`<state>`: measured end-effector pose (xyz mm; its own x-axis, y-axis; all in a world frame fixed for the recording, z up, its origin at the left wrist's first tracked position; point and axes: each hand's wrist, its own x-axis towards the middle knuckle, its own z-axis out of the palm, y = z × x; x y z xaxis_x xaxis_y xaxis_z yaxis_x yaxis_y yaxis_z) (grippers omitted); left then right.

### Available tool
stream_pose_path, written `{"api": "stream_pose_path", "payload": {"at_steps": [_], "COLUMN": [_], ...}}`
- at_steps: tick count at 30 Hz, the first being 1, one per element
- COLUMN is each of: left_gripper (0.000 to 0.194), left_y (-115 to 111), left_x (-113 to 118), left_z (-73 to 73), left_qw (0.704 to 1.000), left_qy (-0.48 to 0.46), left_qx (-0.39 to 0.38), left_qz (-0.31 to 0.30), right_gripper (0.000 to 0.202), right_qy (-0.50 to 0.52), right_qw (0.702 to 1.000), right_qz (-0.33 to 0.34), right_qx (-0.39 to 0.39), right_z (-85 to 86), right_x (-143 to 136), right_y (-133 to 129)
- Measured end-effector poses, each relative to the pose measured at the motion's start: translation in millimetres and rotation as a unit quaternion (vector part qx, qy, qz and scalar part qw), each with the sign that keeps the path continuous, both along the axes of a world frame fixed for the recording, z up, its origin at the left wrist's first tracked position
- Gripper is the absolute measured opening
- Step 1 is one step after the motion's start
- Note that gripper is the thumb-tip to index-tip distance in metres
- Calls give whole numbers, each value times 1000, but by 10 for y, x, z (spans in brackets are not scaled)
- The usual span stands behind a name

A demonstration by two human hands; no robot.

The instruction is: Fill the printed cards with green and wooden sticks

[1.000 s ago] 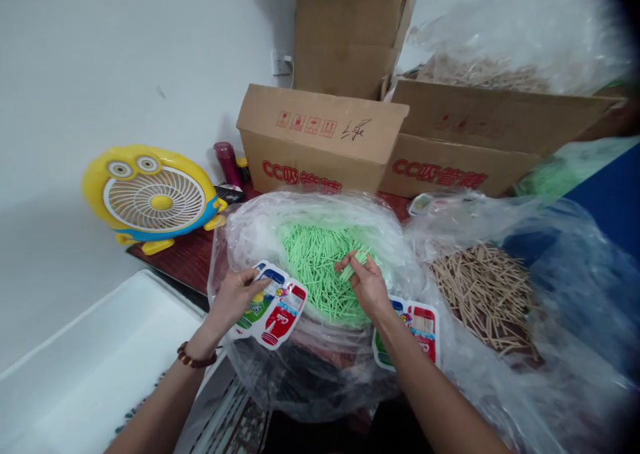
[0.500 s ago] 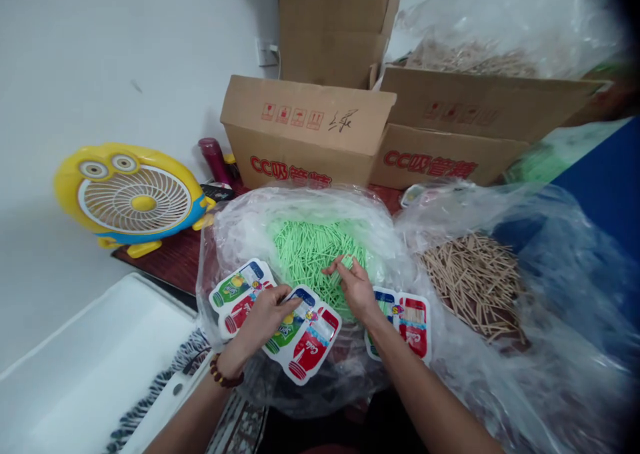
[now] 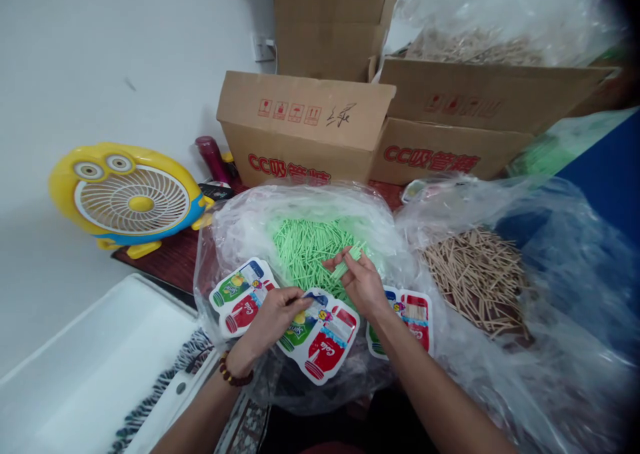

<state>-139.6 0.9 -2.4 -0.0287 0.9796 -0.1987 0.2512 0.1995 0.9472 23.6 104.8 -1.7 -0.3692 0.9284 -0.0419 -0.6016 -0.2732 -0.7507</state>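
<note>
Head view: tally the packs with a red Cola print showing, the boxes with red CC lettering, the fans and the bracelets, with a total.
Cola-print packs: 3
CC-lettered boxes: 2
Yellow fan: 1
Beaded bracelet: 1
Total: 7

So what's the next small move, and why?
Probably bring the bundle of green sticks toward the middle printed pack: the right hand already pinches the bundle by the green pile, and the left hand holds that pack near its blue upper edge, close by.
</note>
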Motion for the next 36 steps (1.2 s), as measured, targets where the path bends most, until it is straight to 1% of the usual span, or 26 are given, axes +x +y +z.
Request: {"api": "stream_pose_path", "payload": {"at_steps": [4,7,9,12,17,19,22,26,28,29,32,34,36], "left_gripper": [35,38,38,38,36,35,31,22,22,22,26,28,28], "left_y": [-37,-56,-61,-64,-59,-48,-23,10,23,29,51,66,80], "left_x": [32,73,108,150,175,178,185,192,197,201,215,223,225], "left_z": [31,52,66,82,73,66,61,55,52,50,42,34,25], "left_qw": [998,998,998,997,996,996,995,985,981,980,980,978,974], "left_qy": [-45,-51,-54,-69,-84,-81,-99,-170,-194,-198,-196,-204,-220], "left_qx": [-3,6,12,15,26,36,34,7,0,-1,6,11,12], "left_qz": [-31,-39,-43,-43,-16,-11,-7,-3,2,6,23,36,48], "right_gripper": [15,13,14,17,21,20,18,12,15,18,25,28,30], "right_qy": [83,94,80,56,34,16,-14,-38,-43,-39,-43,-111,-215], "right_qw": [996,994,995,997,996,996,996,991,987,987,991,983,957], "right_qz": [19,45,47,21,-21,-17,19,122,155,155,112,104,128], "right_qx": [-7,-15,-23,-43,-76,-83,-90,-45,-20,-6,53,98,144], "right_z": [184,252,255,248,236,224,215,251,288,308,360,380,387], "right_x": [47,65,60,41,42,63,103,149,165,171,191,209,233], "right_y": [-130,-225,-287,-386,-520,-555,-581,-548,-500,-472,-385,-335,-297]}}
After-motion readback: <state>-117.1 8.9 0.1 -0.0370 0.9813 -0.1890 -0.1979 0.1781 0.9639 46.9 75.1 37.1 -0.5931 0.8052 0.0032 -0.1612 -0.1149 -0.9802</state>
